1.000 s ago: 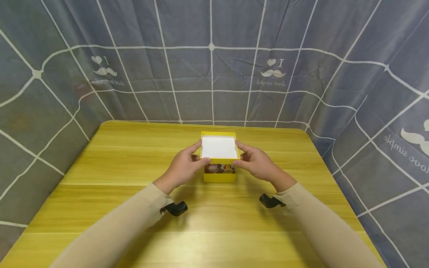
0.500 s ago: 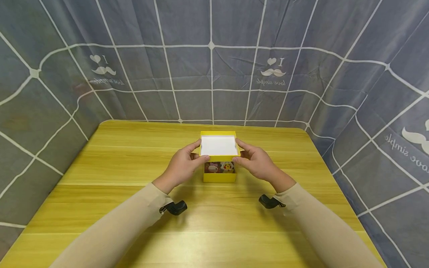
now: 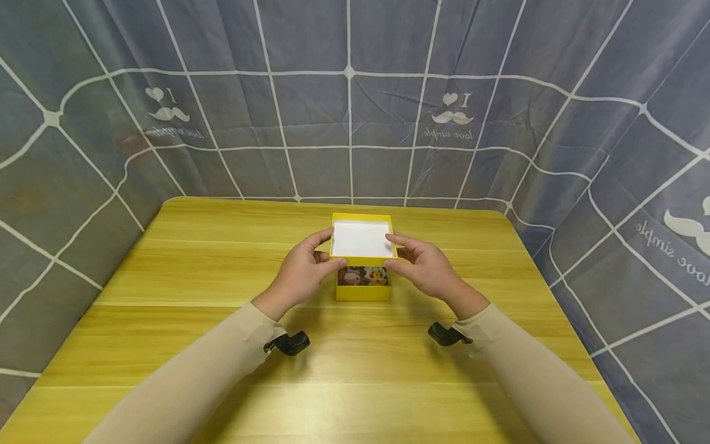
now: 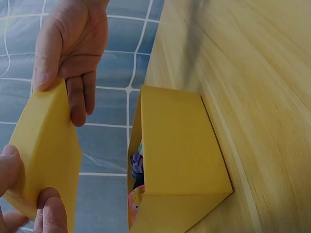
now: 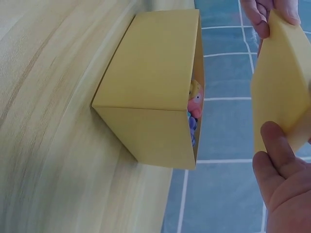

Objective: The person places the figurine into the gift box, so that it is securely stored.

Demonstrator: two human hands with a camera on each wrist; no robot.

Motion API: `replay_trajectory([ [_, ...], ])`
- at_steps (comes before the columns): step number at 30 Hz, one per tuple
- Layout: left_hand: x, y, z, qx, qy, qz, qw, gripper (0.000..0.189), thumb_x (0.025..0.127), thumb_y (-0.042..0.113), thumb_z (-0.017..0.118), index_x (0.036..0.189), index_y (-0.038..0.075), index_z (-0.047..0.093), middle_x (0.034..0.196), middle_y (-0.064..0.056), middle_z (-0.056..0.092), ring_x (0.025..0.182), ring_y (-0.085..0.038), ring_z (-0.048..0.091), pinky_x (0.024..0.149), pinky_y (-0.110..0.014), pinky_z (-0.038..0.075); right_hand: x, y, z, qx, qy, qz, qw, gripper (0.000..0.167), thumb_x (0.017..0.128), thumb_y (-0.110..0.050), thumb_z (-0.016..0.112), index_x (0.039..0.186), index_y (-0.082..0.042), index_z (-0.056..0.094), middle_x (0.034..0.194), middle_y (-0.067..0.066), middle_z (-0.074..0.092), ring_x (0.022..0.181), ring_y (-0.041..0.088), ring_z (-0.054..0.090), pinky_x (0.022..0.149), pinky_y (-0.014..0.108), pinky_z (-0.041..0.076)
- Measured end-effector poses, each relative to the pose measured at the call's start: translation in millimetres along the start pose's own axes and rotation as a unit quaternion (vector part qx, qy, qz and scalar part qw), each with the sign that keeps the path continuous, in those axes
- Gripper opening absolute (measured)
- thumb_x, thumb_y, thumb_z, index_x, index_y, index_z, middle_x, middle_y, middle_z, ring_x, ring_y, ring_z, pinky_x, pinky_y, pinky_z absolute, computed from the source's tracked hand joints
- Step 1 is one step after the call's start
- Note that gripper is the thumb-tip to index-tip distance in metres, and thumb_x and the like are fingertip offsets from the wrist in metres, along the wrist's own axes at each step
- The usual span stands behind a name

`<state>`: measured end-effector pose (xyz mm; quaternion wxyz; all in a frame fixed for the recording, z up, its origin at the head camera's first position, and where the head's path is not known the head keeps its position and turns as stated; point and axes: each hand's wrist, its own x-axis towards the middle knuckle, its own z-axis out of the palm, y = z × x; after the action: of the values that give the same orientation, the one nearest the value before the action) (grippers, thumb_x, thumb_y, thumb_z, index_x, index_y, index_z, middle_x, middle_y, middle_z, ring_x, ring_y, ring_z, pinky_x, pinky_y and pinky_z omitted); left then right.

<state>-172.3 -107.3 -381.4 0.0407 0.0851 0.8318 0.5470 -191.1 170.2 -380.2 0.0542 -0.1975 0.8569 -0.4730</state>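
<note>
In the head view my left hand and right hand hold a yellow box lid by its two sides. Its white inside faces up toward me, and my right index fingertip reaches over the rim. Below the lid, apart from it, an open yellow box stands on the table. Colourful small figures lie inside, partly hidden by the lid. Both wrist views show a gap between lid and box. A pink figure peeks over the box's rim.
The wood-grain table extends around the box on all sides. A grey curtain with white lines hangs behind and beside it. Black camera mounts sit at both sleeve cuffs.
The lid has risen slightly, uncovering a bit more of the figures in the box. My right index finger has shifted over the lid's rim. The box has stayed put.
</note>
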Motion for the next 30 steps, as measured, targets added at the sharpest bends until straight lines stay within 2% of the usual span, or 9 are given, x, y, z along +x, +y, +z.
replay_trajectory([
  [3, -0.6, 0.7, -1.4, 0.009, 0.002, 0.006, 0.9999, 0.066, 0.098, 0.028, 0.078, 0.157, 0.023, 0.05, 0.126, -0.01, 0.07, 0.089, -0.02, 0.064, 0.064, -0.027, 0.049, -0.3, -0.6, 0.3, 0.001, 0.005, -0.006, 1.0, 0.059, 0.101, -0.017, 0.073, 0.155, -0.009, 0.053, 0.169, 0.017, 0.037, 0.141, 0.042, 0.056, 0.114, 0.051, 0.05],
  [6, -1.2, 1.8, -2.4, 0.015, 0.004, 0.011, 0.9998, 0.06, 0.099, 0.031, 0.077, 0.154, 0.024, 0.054, 0.098, -0.009, 0.071, 0.076, -0.021, 0.056, 0.057, -0.028, 0.042, -0.3, -1.1, 0.5, -0.005, 0.008, -0.014, 0.9999, 0.06, 0.1, -0.016, 0.074, 0.156, -0.009, 0.052, 0.169, 0.016, 0.037, 0.141, 0.043, 0.056, 0.114, 0.052, 0.049],
  [10, -1.5, 2.7, -3.3, 0.015, 0.006, 0.014, 0.9998, 0.057, 0.101, 0.032, 0.074, 0.153, 0.023, 0.055, 0.09, -0.01, 0.067, 0.071, -0.022, 0.05, 0.055, -0.028, 0.039, 0.7, -1.9, 1.8, -0.02, 0.008, -0.027, 0.9994, 0.065, 0.097, -0.015, 0.077, 0.156, -0.008, 0.051, 0.17, 0.014, 0.035, 0.142, 0.04, 0.055, 0.115, 0.052, 0.049],
  [18, -1.3, 4.2, -6.8, 0.028, 0.007, 0.014, 0.9995, 0.055, 0.102, 0.035, 0.071, 0.154, 0.024, 0.055, 0.084, -0.009, 0.065, 0.071, -0.023, 0.049, 0.056, -0.029, 0.038, 1.2, -3.6, 4.2, -0.07, 0.023, -0.058, 0.9955, 0.064, 0.094, -0.01, 0.079, 0.153, -0.006, 0.055, 0.17, 0.011, 0.037, 0.144, 0.036, 0.054, 0.114, 0.051, 0.051],
  [20, -1.1, 4.1, -7.7, 0.034, 0.006, 0.023, 0.9991, 0.055, 0.103, 0.035, 0.071, 0.154, 0.023, 0.055, 0.089, -0.012, 0.066, 0.073, -0.024, 0.05, 0.059, -0.029, 0.04, 0.9, -3.9, 4.2, -0.084, 0.027, -0.068, 0.9938, 0.063, 0.094, -0.011, 0.079, 0.152, -0.006, 0.056, 0.169, 0.01, 0.04, 0.145, 0.034, 0.054, 0.113, 0.049, 0.051],
  [23, -0.8, 3.4, -8.7, 0.041, 0.003, 0.037, 0.9985, 0.056, 0.103, 0.032, 0.07, 0.155, 0.021, 0.054, 0.126, -0.011, 0.069, 0.085, -0.023, 0.056, 0.066, -0.031, 0.045, 0.2, -4.8, 3.6, -0.099, 0.032, -0.076, 0.9917, 0.061, 0.094, -0.013, 0.079, 0.151, -0.007, 0.058, 0.167, 0.009, 0.043, 0.145, 0.031, 0.054, 0.112, 0.048, 0.052],
  [26, -0.8, 2.9, -9.3, 0.044, -0.002, 0.045, 0.998, 0.057, 0.103, 0.029, 0.071, 0.156, 0.021, 0.053, 0.162, -0.007, 0.049, 0.101, -0.022, 0.06, 0.079, -0.032, 0.052, -0.5, -5.8, 2.8, -0.107, 0.036, -0.076, 0.9906, 0.059, 0.095, -0.015, 0.079, 0.15, -0.007, 0.059, 0.166, 0.007, 0.045, 0.142, 0.03, 0.057, 0.111, 0.046, 0.054],
  [27, -0.8, 2.8, -9.5, 0.044, -0.005, 0.048, 0.9979, 0.058, 0.102, 0.027, 0.072, 0.157, 0.02, 0.052, 0.168, -0.005, 0.041, 0.106, -0.022, 0.061, 0.083, -0.034, 0.053, -0.6, -6.1, 2.6, -0.107, 0.038, -0.076, 0.9907, 0.058, 0.095, -0.014, 0.079, 0.15, -0.007, 0.06, 0.166, 0.007, 0.046, 0.141, 0.031, 0.058, 0.111, 0.047, 0.054],
  [30, -0.4, 2.4, -9.7, 0.046, -0.01, 0.052, 0.9975, 0.059, 0.102, 0.024, 0.073, 0.157, 0.02, 0.052, 0.17, -0.004, 0.038, 0.113, -0.022, 0.062, 0.093, -0.037, 0.055, -1.0, -7.4, 2.0, -0.101, 0.04, -0.072, 0.9915, 0.056, 0.096, -0.014, 0.078, 0.148, -0.006, 0.06, 0.165, 0.008, 0.047, 0.136, 0.032, 0.062, 0.11, 0.048, 0.054],
])
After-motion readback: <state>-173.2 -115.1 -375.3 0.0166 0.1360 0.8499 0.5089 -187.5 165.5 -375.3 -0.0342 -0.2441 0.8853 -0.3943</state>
